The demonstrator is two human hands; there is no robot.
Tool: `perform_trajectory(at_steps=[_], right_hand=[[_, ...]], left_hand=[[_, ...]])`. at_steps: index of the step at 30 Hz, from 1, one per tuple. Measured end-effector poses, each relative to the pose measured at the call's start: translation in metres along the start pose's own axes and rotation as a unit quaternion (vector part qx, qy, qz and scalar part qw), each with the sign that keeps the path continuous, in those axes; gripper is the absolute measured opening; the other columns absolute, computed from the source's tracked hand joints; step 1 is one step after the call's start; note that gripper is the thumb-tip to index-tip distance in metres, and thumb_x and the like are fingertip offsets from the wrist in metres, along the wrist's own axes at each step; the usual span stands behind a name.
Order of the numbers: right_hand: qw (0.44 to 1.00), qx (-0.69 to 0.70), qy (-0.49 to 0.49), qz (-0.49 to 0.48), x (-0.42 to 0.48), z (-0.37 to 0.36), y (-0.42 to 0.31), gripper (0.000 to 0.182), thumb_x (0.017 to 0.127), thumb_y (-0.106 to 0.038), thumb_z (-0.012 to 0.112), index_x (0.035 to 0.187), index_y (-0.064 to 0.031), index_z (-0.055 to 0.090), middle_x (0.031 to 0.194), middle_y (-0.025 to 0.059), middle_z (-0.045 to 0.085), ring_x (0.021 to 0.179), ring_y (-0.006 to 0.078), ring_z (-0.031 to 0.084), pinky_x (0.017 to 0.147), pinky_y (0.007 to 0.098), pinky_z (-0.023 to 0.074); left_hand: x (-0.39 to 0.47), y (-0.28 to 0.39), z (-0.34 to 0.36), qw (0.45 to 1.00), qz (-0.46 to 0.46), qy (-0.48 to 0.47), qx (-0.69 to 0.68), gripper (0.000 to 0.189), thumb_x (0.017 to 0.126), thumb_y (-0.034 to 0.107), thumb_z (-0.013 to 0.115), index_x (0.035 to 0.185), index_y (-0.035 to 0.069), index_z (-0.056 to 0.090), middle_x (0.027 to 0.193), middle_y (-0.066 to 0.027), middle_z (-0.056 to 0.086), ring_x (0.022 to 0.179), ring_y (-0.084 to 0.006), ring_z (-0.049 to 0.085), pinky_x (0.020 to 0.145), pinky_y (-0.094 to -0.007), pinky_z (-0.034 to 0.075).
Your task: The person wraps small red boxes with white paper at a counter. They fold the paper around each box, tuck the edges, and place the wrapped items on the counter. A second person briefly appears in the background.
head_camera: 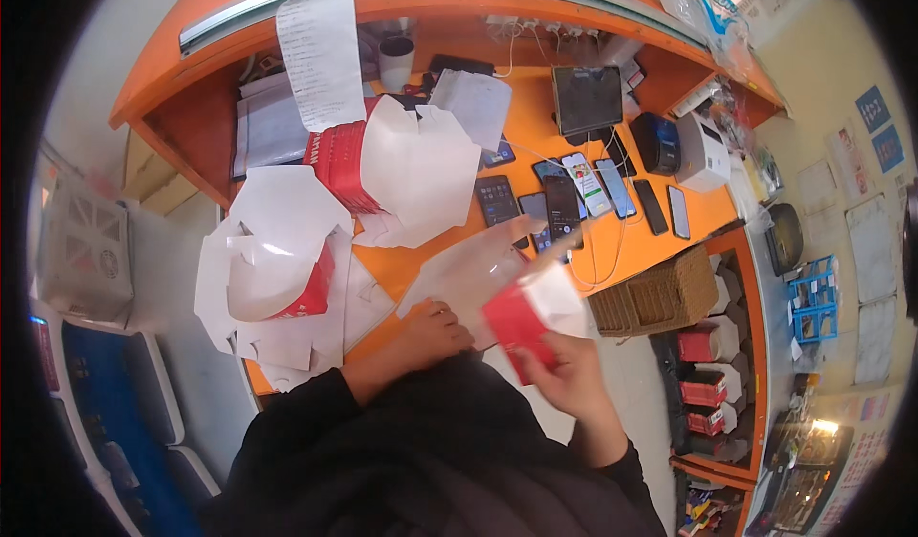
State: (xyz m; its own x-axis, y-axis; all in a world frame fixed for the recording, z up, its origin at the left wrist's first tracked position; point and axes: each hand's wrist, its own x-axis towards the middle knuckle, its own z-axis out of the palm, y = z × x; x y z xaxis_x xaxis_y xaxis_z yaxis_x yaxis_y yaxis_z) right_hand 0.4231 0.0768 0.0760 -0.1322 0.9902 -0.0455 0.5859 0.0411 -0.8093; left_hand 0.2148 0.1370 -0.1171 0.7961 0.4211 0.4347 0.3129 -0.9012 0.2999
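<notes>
My right hand (570,375) grips a red and white paperboard food box (520,322), folded into shape and blurred, with its white flaps raised. My left hand (437,332) rests at the desk's front edge on a flat carton blank (459,268), fingers curled; whether they pinch it is unclear. To the left lies a pile of white blanks (287,200), with a partly folded red and white carton (280,279) on top. Behind it, a nested stack of red cartons (344,160) lies on its side, white flaps spread.
Several phones (563,203) and charging cables cover the orange desk's (624,250) right half, before a tablet (588,99). A woven basket (656,293) stands at its right edge. Folded boxes (706,386) fill a shelf below. A handwritten sheet (323,56) hangs from the upper ledge.
</notes>
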Motion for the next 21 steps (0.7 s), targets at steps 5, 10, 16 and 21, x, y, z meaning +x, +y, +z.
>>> perform_trajectory(at_steps=[5,10,16,21], right_hand=[[0.99,-0.07,-0.073,-0.1,0.022,0.049,0.012,0.012,0.085,-0.016,0.065,0.093,-0.0088,0.066,0.068,0.0125,0.064,0.06,0.0269,0.063,0.055,0.0361,0.0486],[0.98,-0.167,-0.048,-0.099,0.036,0.075,0.027,0.014,0.083,-0.02,0.06,0.093,-0.0113,0.064,0.075,0.0153,0.064,0.07,0.0365,0.062,0.06,0.0456,0.049],[0.975,-0.212,-0.02,-0.056,0.04,0.085,0.04,0.014,0.083,-0.019,0.06,0.094,-0.0115,0.064,0.074,0.0146,0.065,0.069,0.0358,0.063,0.06,0.0462,0.0495],[0.967,-0.253,-0.01,-0.022,0.042,0.094,0.046,0.015,0.082,-0.018,0.059,0.095,-0.0128,0.064,0.073,0.0136,0.066,0.067,0.0335,0.065,0.06,0.0463,0.05]], left_hand=[[-0.011,0.002,0.009,0.994,-0.065,0.082,-0.008,0.019,0.075,0.019,0.062,0.094,0.02,0.067,0.098,-0.0002,0.062,0.094,-0.0234,0.058,0.087,-0.0382,0.046],[-0.032,-0.007,0.022,0.997,-0.012,0.08,-0.008,0.023,0.072,0.017,0.063,0.094,0.017,0.069,0.101,-0.0024,0.063,0.1,-0.0261,0.058,0.09,-0.0384,0.047],[-0.009,0.0,0.001,0.989,0.011,0.144,-0.037,0.018,0.065,0.006,0.064,0.082,0.001,0.065,0.094,-0.0107,0.063,0.095,-0.0305,0.061,0.083,-0.0387,0.051],[-0.005,0.001,-0.003,0.984,0.009,0.166,-0.07,0.018,0.063,0.007,0.065,0.08,0.001,0.064,0.088,-0.0105,0.063,0.091,-0.0302,0.061,0.081,-0.0387,0.051]])
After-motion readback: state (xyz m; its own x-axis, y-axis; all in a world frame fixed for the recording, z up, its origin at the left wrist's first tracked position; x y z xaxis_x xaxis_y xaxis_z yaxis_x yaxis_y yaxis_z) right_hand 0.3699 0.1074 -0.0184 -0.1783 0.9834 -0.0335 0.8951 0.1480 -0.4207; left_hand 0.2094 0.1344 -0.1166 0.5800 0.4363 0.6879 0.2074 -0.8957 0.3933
